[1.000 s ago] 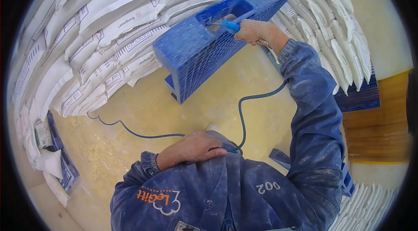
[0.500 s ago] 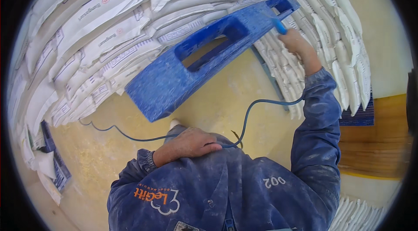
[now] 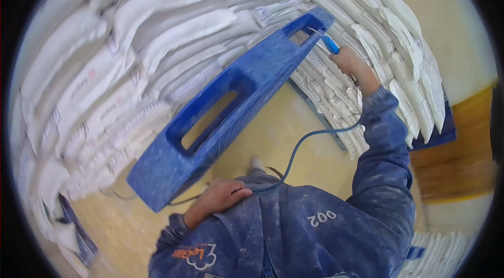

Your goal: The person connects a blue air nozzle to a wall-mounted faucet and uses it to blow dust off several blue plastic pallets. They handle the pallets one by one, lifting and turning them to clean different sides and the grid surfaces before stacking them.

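Note:
A long blue moulded plastic piece [image 3: 252, 65] with two openings, dusted with white powder, slants across the middle in front of me. What bears it does not show. My right hand [image 3: 346, 61] is closed round a blue-bodied air blow gun [image 3: 329, 43]. Its thin nozzle points at the far, smaller opening of the blue piece. A blue air hose [image 3: 300, 144] runs from my right wrist to my waist. There my left hand [image 3: 224, 194] has its fingers closed on the hose, against my dusty blue jacket [image 3: 294, 225].
White filled sacks [image 3: 173, 21] are stacked high ahead, at the left and at the right. Below me lies a yellowish, powder-dusted floor [image 3: 262, 126]. A brown panel [image 3: 454, 147] stands at the far right, and more sacks [image 3: 441, 254] lie at the lower right.
The blue piece now sits lower and further left in view, with its near end closer to my left hand. My right hand with the blow gun appears slightly lower and further left.

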Tool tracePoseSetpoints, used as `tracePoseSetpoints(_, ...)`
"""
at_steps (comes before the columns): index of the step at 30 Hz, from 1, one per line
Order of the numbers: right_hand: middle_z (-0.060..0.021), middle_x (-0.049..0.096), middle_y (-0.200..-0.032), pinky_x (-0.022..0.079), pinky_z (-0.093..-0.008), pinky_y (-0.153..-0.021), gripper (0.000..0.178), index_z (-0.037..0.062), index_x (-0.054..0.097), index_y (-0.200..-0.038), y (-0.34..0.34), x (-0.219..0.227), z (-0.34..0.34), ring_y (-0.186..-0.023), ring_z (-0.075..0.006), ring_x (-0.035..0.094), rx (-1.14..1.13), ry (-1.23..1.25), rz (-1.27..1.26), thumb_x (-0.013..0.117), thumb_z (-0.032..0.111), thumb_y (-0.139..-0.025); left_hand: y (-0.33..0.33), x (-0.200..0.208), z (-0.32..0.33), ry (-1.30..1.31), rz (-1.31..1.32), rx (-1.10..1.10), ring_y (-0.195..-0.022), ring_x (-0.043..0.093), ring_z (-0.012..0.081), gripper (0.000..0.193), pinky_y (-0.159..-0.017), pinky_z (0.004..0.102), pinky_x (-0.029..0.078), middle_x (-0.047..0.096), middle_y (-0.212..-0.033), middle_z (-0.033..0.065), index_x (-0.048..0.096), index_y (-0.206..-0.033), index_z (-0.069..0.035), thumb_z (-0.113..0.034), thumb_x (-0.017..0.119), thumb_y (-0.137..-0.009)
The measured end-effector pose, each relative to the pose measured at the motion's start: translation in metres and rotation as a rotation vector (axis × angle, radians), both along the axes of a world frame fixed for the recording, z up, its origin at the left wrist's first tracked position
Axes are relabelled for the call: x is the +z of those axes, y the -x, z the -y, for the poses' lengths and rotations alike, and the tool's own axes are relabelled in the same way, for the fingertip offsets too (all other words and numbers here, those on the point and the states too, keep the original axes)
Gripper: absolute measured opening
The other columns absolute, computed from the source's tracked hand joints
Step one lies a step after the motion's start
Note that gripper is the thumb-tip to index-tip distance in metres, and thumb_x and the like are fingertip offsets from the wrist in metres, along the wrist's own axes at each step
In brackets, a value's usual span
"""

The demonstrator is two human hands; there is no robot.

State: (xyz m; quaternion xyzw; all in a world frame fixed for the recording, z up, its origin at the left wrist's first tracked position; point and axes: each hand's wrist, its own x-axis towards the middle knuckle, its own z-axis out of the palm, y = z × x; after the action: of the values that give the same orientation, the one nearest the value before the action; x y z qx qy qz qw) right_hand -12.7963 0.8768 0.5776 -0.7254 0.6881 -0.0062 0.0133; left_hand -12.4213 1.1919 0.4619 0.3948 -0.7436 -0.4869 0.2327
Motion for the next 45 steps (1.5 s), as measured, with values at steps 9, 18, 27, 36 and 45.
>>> tracePoseSetpoints(9, -0.0078, 0.057, -0.058, 0.041, -0.0336, -0.043, 0.031, 0.0004, 0.062, -0.078, 0.049, -0.022, 0.078, -0.046, -0.0187, 0.053, 0.184, -0.332, 0.311, 0.057, 0.031, -0.077, 0.105, 0.037, 0.068, -0.062, 0.149, -0.019, -0.066, 0.056, 0.0366, 0.032, -0.058, 0.0411, 0.042, 0.057, -0.068, 0.0189, 0.059, -0.074, -0.002, -0.031, 0.055, -0.088)
tracePoseSetpoints(18, -0.0145, 0.061, -0.066, 0.046, -0.0377, -0.045, 0.019, -0.0007, 0.065, -0.077, 0.089, -0.022, 0.155, -0.056, -0.0248, 0.062, 0.212, -0.544, 0.214, 0.053, 0.014, -0.077, 0.175, 0.042, 0.103, -0.084, 0.204, 0.032, -0.055, 0.055, 0.0322, 0.034, -0.052, 0.039, 0.041, 0.054, -0.061, 0.0169, 0.059, -0.072, 0.0, -0.031, 0.056, -0.087)
tracePoseSetpoints(27, -0.0111, 0.053, -0.051, 0.043, -0.0374, -0.04, 0.03, -0.0036, 0.058, -0.064, 0.089, -0.028, 0.153, -0.041, -0.022, 0.053, 0.306, -0.611, 0.58, 0.058, 0.024, -0.075, 0.2, 0.044, 0.117, -0.173, 0.299, 0.099, -0.065, 0.057, 0.0363, 0.035, -0.059, 0.0417, 0.044, 0.059, -0.068, 0.0169, 0.061, -0.077, -0.002, -0.034, 0.053, -0.088)
tracePoseSetpoints(36, -0.0201, 0.063, -0.07, 0.047, -0.0414, -0.062, 0.041, -0.0043, 0.063, -0.078, 0.068, -0.044, 0.101, -0.066, -0.0319, 0.062, 0.59, -0.404, 0.421, 0.057, 0.036, -0.073, 0.207, 0.037, 0.123, -0.192, 0.355, 0.11, -0.064, 0.057, 0.0345, 0.033, -0.059, 0.041, 0.044, 0.059, -0.068, 0.0165, 0.062, -0.076, -0.003, -0.033, 0.055, -0.087)
tracePoseSetpoints(45, -0.0162, 0.06, -0.065, 0.045, -0.0388, -0.056, 0.03, -0.0037, 0.061, -0.081, 0.107, -0.055, 0.063, -0.058, -0.025, 0.057, 0.316, -0.302, 0.394, 0.058, 0.026, -0.079, 0.2, 0.028, 0.11, -0.056, 0.305, 0.212, -0.059, 0.057, 0.0323, 0.034, -0.054, 0.0396, 0.043, 0.059, -0.065, 0.0161, 0.061, -0.072, -0.001, -0.032, 0.057, -0.085)
